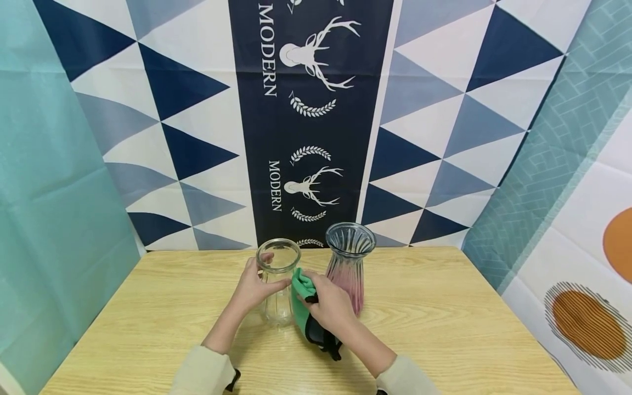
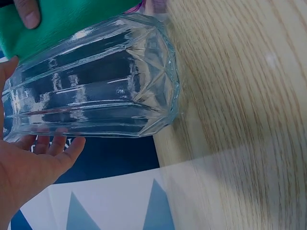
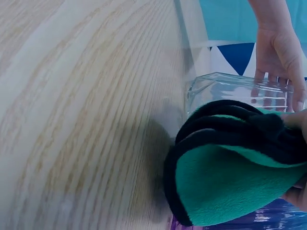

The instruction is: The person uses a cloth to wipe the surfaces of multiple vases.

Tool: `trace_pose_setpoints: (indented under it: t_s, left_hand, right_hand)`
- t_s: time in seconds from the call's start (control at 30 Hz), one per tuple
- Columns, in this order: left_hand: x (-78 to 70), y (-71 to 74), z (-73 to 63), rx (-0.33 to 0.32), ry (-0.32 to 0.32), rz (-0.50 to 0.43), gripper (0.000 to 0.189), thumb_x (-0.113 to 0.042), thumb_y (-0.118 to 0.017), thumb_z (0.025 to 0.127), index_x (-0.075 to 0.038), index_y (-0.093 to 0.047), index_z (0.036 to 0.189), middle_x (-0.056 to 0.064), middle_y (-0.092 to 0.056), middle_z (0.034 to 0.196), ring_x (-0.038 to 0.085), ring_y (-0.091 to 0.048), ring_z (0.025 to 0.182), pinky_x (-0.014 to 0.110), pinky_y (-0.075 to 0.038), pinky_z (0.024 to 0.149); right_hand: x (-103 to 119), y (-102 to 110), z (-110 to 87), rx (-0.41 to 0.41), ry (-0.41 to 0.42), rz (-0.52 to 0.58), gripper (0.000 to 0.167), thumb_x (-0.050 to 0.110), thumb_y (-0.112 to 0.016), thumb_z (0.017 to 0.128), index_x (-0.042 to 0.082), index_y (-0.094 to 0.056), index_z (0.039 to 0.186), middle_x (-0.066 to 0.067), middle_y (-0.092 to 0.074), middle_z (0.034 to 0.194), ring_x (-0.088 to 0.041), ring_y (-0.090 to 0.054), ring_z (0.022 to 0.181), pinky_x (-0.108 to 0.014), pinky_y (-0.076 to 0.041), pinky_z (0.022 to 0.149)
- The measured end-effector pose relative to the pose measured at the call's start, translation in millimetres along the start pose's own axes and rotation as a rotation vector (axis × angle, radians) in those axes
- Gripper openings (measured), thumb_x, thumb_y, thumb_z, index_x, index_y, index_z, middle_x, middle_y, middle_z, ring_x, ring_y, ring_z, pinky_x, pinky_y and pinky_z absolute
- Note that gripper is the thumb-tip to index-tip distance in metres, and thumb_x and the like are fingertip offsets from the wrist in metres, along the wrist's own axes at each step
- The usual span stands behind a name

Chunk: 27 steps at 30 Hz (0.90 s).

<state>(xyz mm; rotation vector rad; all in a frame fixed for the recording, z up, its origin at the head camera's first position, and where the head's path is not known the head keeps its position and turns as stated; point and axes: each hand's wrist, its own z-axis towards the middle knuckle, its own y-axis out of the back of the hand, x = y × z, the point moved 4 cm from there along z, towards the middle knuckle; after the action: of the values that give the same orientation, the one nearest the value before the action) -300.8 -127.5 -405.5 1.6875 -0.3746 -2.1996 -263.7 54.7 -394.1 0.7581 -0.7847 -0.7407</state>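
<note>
A clear glass vase (image 1: 278,306) with a round rim and faceted sides stands on the wooden table. Around its upper part, my left hand (image 1: 250,286) grips it, thumb on the near side and fingers on the far side. My right hand (image 1: 332,303) holds a folded green cloth (image 1: 299,311) with black edging against the vase's right side. In the left wrist view the cloth (image 2: 72,21) lies along the glass. Its loose folds (image 3: 230,187) hang open in the right wrist view, covering part of the vase.
A ribbed glass vase (image 1: 351,274), bluish at the top and pink below, stands just behind my right hand. The wooden table (image 1: 434,329) ends at a patterned cloth backdrop (image 1: 306,137). Teal hangings (image 1: 54,192) flank the left side.
</note>
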Motion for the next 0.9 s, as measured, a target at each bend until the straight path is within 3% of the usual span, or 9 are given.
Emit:
trace_pose_setpoints:
  t_s: [0.23,0.33,0.67,0.9]
  left_hand:
    - [-0.1,1.0,0.3,0.000,-0.012,0.015,0.076,-0.026,-0.082,0.069,-0.007,-0.046,0.134,0.018,-0.045,0.132,0.032,-0.046,0.123,0.048,-0.043,0.099]
    - [-0.5,1.6,0.6,0.009,-0.014,0.002,0.077,-0.025,-0.082,0.070,-0.007,-0.044,0.135,0.018,-0.046,0.132,0.032,-0.046,0.123,0.049,-0.043,0.100]
    - [-1.8,3.4,-0.6,0.041,-0.026,-0.076,0.077,-0.019,-0.079,0.072,-0.006,-0.038,0.136,0.018,-0.047,0.137,0.033,-0.043,0.130,0.055,-0.038,0.103]
    - [-2.7,2.4,-1.1,0.061,-0.026,-0.109,0.073,-0.013,-0.077,0.073,-0.005,-0.040,0.135,0.017,-0.047,0.138,0.034,-0.042,0.131,0.058,-0.035,0.104]
  right_hand:
    - [-5,-7,-3.1,0.120,-0.017,-0.008,0.051,0.029,-0.074,0.079,0.016,-0.055,0.125,-0.007,-0.067,0.104,-0.023,-0.066,0.087,-0.040,-0.054,0.069]
    - [-7,-9,-4.8,0.136,-0.014,-0.008,0.052,0.029,-0.075,0.078,0.016,-0.055,0.124,-0.007,-0.067,0.102,-0.024,-0.066,0.085,-0.040,-0.054,0.066]
    - [-3,1,-0.7,-0.054,-0.022,0.035,0.051,0.028,-0.075,0.079,0.018,-0.055,0.125,-0.004,-0.066,0.112,-0.022,-0.066,0.094,-0.040,-0.055,0.074]
    - [1,4,2.4,-0.068,-0.040,0.044,0.051,0.028,-0.074,0.080,0.019,-0.054,0.126,-0.005,-0.065,0.115,-0.021,-0.065,0.096,-0.039,-0.055,0.075]
